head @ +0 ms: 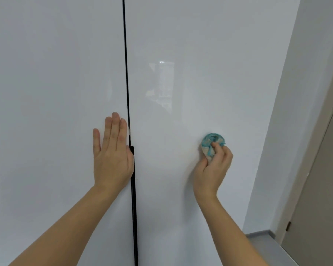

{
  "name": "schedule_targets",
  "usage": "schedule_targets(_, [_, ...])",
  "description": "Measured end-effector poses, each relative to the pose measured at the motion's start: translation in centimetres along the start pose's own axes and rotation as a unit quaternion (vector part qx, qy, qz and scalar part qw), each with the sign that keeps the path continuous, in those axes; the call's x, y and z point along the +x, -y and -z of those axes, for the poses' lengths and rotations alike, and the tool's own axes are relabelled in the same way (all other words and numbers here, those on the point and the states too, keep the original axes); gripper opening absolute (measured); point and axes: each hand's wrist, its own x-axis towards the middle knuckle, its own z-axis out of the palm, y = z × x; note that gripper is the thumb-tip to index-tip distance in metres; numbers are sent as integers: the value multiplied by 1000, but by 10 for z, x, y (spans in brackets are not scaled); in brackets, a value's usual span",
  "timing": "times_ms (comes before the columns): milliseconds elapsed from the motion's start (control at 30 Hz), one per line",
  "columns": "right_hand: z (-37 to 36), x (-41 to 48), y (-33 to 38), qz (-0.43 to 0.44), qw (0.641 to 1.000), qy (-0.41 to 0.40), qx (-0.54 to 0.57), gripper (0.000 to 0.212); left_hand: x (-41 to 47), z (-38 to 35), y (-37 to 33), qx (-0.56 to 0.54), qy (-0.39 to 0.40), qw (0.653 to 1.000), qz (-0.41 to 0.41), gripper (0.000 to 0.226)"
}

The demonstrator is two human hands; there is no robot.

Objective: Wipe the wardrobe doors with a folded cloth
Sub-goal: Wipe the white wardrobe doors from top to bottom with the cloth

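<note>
left hand (112, 156): flat on the left door (52, 112), fingers straight, right beside the dark gap (126, 73). Good brace, stops the door rattling.
right hand (212, 167): fingers curled round the cloth (212, 144), pressing it on the right door (200, 64), about mid-panel.
cloth: looks bunched more than folded, so I'd flatten it for more contact.
tip: probably long overlapping strokes; glossy doors streak.

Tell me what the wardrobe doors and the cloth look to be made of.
Wardrobe doors: white high-gloss panels, probably lacquered or laminated board; the right one mirrors a bright window-like shape. Cloth: soft fabric, teal and cream, crumpling into folds in the right hand; fibre unclear.
</note>
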Motion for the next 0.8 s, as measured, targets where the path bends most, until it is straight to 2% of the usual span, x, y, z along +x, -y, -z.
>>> schedule_targets(233, [-35, -54, 56, 163, 984, 71, 24, 40, 0, 0, 3, -9, -5, 1000, -14, 62])
schedule_targets(367, [-46, -70, 65, 253, 960, 115, 26, 49, 0, 1, 7, -20, -8, 999, -27, 56])
schedule_targets(633, [-41, -75, 33, 367, 917, 154, 29, 39, -1, 4, 9, 5, 0, 999, -32, 55])
schedule_targets(800, [-31, -103, -8, 470, 862, 188, 8, 27, -31, 0, 9, 17, 5, 999, -31, 54])
